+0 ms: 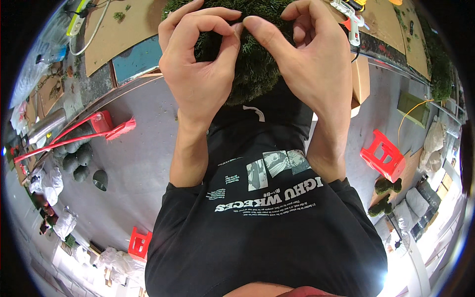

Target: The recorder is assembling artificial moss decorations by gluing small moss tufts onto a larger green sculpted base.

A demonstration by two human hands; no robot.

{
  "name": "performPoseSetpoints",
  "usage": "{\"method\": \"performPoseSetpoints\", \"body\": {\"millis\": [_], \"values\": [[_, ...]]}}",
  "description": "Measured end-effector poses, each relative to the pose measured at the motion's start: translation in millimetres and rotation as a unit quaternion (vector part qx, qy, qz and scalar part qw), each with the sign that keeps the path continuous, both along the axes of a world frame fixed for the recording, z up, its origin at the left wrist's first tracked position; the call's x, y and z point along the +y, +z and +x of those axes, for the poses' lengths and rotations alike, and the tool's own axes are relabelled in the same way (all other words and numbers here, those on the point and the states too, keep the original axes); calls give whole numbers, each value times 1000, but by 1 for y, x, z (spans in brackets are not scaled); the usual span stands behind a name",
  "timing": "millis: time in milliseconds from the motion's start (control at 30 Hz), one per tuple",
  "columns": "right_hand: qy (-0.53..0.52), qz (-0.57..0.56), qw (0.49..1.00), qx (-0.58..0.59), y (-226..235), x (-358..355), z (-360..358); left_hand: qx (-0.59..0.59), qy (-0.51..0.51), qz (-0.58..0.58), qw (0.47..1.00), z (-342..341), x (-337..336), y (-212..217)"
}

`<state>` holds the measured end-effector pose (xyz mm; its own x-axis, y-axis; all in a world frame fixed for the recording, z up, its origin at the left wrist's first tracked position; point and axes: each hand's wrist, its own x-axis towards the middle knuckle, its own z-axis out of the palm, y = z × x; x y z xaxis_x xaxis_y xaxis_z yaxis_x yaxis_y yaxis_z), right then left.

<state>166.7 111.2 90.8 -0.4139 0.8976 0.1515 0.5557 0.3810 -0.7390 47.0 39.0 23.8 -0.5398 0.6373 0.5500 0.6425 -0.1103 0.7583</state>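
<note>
A dense, dark green bundle of artificial-looking foliage (pixel 255 74) rests against my lap at the worktable's edge. Over its left side is my left hand (pixel 200 62), closed, with thumb and index tips pinched together; whatever lies between them is too small to make out. My right hand (pixel 316 59) is over the right side of the bundle, its fingers curled in against the leaves. The right thumb stretches across the foliage until its tip comes close to the left fingertips. The far part of the bundle is cut off by the picture's top edge.
On the table at the right lies a white and red glue gun (pixel 354 30); cardboard (pixel 121 37) covers the table's left part. A cardboard box (pixel 361 81) is below the right side. Red stools (pixel 383 156) and a red broom (pixel 118 129) with dustpan (pixel 101 120) are on the floor.
</note>
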Motion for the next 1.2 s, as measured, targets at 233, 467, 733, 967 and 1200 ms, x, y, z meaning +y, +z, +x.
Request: {"method": "performPoseSetpoints", "body": {"millis": [233, 467, 733, 967, 1200], "values": [[32, -19, 999, 2, -2, 7, 1, 18, 4, 14, 1000, 1, 0, 3], [-41, 49, 997, -43, -6, -5, -16, 15, 13, 18, 1000, 1, 1, 0], [-15, 30, 998, -56, -7, 5, -18, 19, 4, 42, 999, -2, 3, -9], [-32, 49, 991, -117, -4, 3, -20, 23, 3, 20, 1000, -4, -1, -6], [-14, 87, 991, -103, -5, 10, -13, -11, -26, 2, 1000, -10, -9, -2]]}}
